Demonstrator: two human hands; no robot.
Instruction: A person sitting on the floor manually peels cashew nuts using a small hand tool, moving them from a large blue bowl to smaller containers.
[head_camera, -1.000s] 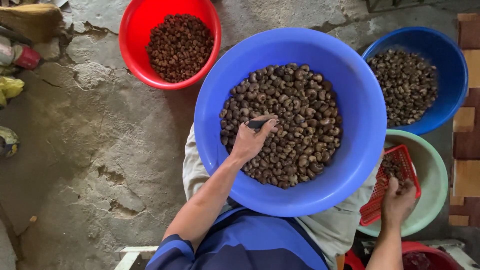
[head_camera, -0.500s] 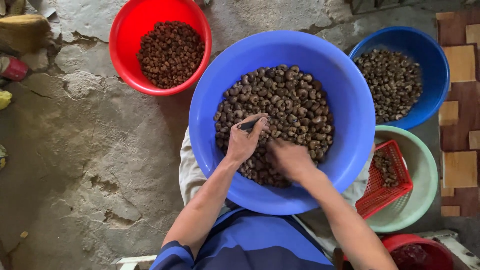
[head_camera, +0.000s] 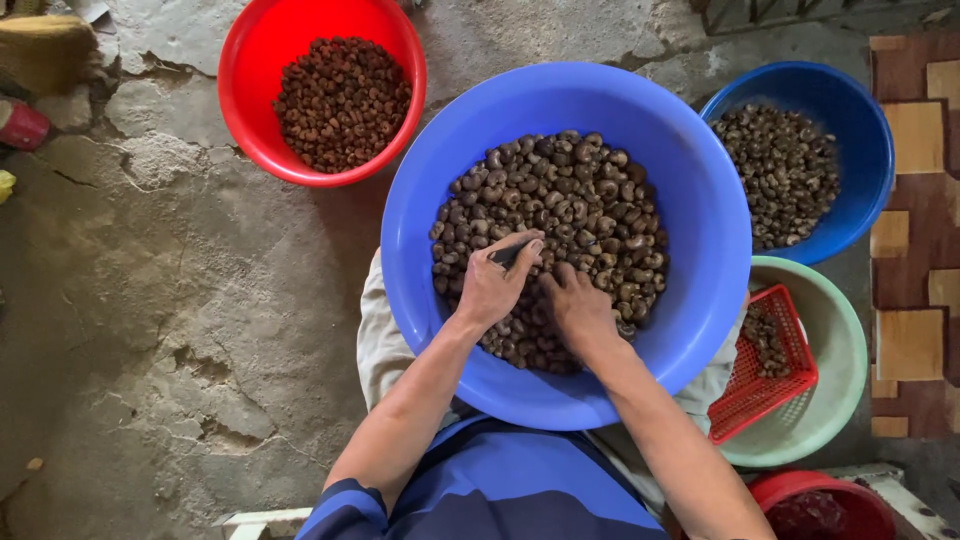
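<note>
L hand (head_camera: 492, 288) fingers grip small dark tool (head_camera: 508, 254), R hand (head_camera: 580, 306) fingers curled on nuts (head_camera: 590, 205) in blue basin (head_camera: 700, 180).

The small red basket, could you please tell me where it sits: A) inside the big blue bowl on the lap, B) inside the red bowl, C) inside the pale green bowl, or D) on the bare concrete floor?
C: the small red basket rests inside the pale green bowl, to the right of the big blue bowl where both hands work.
</note>
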